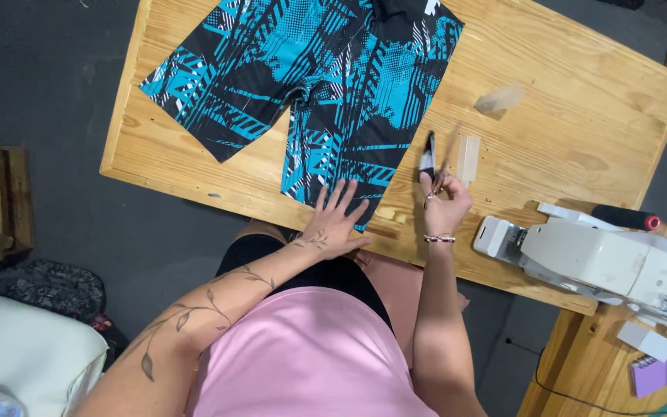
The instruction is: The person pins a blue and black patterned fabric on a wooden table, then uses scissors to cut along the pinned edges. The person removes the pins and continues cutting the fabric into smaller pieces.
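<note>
A pair of black and turquoise patterned shorts lies spread flat on a wooden table. My left hand rests flat with fingers apart on the hem of the nearer leg of the shorts. Just to the right of that leg, my right hand grips a small pair of black snips pointing away from me. A thin thread or needle seems to rise from the right fingers, but it is too blurred to tell.
Two clear plastic pieces lie on the table right of the snips. A white sewing machine stands at the right near edge. A purple notepad sits lower right; a white cushion lower left.
</note>
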